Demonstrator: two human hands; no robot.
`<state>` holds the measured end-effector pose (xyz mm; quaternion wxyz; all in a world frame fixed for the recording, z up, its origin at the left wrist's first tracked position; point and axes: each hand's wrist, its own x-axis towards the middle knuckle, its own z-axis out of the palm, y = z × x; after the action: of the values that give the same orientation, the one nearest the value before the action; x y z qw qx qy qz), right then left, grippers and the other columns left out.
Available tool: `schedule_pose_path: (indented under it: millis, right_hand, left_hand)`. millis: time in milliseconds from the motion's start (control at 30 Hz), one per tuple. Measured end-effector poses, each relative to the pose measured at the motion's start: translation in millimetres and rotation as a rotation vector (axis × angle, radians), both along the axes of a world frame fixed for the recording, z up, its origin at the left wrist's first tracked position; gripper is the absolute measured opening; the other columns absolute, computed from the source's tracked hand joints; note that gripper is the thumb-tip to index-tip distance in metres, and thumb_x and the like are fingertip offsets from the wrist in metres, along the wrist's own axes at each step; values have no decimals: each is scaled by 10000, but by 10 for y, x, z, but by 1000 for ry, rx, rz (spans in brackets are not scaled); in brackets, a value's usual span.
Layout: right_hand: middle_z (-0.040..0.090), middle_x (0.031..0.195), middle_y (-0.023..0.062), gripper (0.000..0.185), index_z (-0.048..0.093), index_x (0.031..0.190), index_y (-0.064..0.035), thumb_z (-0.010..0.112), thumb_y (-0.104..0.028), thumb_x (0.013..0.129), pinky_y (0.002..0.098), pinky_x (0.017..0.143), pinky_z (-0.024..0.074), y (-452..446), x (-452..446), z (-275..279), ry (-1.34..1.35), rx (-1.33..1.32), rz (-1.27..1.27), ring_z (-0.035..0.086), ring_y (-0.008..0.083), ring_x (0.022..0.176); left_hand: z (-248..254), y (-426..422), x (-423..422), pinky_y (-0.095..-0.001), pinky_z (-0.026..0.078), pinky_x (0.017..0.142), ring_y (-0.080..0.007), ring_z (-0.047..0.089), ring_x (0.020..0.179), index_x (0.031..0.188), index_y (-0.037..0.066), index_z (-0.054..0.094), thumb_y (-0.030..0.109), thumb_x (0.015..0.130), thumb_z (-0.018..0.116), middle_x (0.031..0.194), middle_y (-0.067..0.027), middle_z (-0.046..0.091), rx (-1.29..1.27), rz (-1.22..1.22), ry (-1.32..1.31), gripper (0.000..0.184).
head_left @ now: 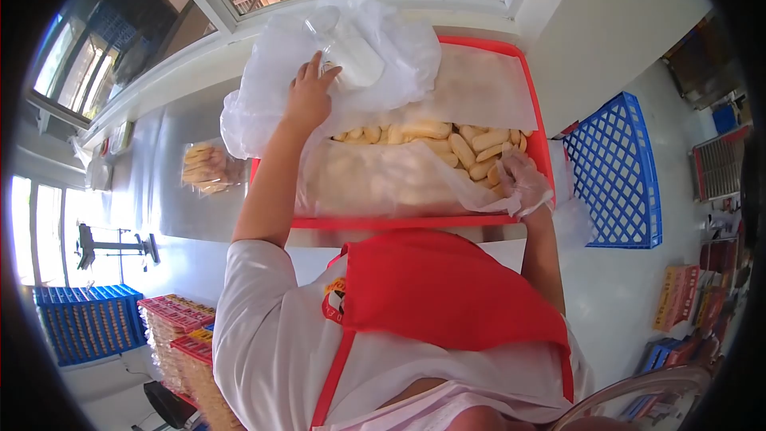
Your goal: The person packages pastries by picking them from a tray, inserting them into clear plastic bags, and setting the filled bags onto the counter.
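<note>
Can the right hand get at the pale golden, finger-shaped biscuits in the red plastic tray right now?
Probably yes: the right hand, in a clear plastic glove, is at the edge of the uncovered biscuits, and nothing visible blocks it there; translucent white sheets lie on either side.

No complete word or number could be read with certainty. On the red apron [435,291], a small emblem [335,300] carried some lettering, but it was partly folded and too small to make out. A yellow-and-red carton [677,297] at the right bore printed marks, and these were also too blurred for reading.
</note>
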<state>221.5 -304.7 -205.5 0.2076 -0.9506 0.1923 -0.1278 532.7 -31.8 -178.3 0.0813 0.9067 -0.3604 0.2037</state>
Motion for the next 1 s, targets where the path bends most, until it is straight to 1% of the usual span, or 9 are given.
schedule_pose_path:
  millis: [100, 233, 433, 567, 733, 900, 933, 967, 1000]
  right_hand:
    - [554, 1090, 96, 173, 586, 917, -99, 548, -229, 808, 387, 776, 447, 1, 23, -8, -5, -23, -3, 518, 300, 995]
    - [514, 1177, 110, 253, 569, 1011, -87, 511, -259, 836, 376, 856, 419, 11, -16, 17, 6, -73, -9, 477, 294, 1079]
    - [494, 1205, 102, 315, 527, 1086, -97, 461, -301, 855, 401, 873, 403, -9, -37, -10, 39, -76, -45, 455, 304, 1099]
    - [493, 1206, 100, 329, 519, 1121, -116, 455, -304, 859, 404, 873, 404, 5, -40, 53, 98, -46, -61, 458, 306, 1094]
    - [541, 1139, 144, 293, 579, 1046, -79, 522, -272, 833, 387, 854, 426, -25, 20, 25, -173, -139, -242, 531, 325, 1005]
    - [572, 991, 143, 207, 598, 943, -31, 575, -189, 812, 353, 759, 454, 351, 117, 397, -518, 99, 128, 569, 311, 863]
    - [563, 943, 122, 217, 577, 963, -31, 593, -176, 802, 315, 685, 466, 482, 232, 306, -602, -95, 361, 590, 259, 809]
    - [537, 882, 95, 215, 543, 985, -35, 591, -133, 800, 284, 631, 462, 740, 322, 305, -598, 664, 434, 585, 198, 750]
    - [526, 840, 86, 200, 529, 980, -33, 582, -96, 798, 273, 621, 461, 912, 365, 476, -404, 859, 407, 575, 172, 736]
  left_hand:
    - [163, -236, -285, -435, 372, 900, -251, 460, 1092, 1090, 159, 575, 62, 723, 542, 1233, -74, 455, 5, -249, 12, 381]
    - [-40, -551, -30, -403, 422, 794, -240, 532, 959, 843, 108, 626, 200, 733, 618, 962, -53, 600, 533, -37, -9, 143]
    - [194, -464, 134, -370, 453, 650, -271, 585, 776, 764, 53, 575, 239, 762, 596, 770, -103, 607, -44, -24, 368, 188]
    - [357, -433, 135, -332, 449, 606, -236, 564, 654, 739, 29, 530, 248, 801, 587, 693, -96, 583, -114, 96, 562, 234]
    - [640, -155, -440, -218, 408, 518, -92, 525, 586, 709, 37, 533, 172, 823, 551, 609, -16, 536, -1106, -123, 1007, 178]
    - [184, -224, -1407, -193, 389, 531, -33, 476, 585, 680, 29, 515, 9, 747, 644, 629, 2, 556, -896, -246, 938, 147]
    - [81, -274, -1546, -193, 392, 536, -33, 478, 588, 685, 26, 518, 12, 747, 647, 635, 0, 559, -870, -272, 962, 144]
    - [5, -327, -1655, -194, 395, 541, -33, 480, 592, 690, 23, 521, 15, 747, 650, 640, -3, 562, -852, -303, 981, 141]
    - [6, -396, -1727, -188, 387, 543, -32, 476, 593, 697, 26, 523, 30, 778, 624, 659, -2, 559, -915, -412, 952, 130]
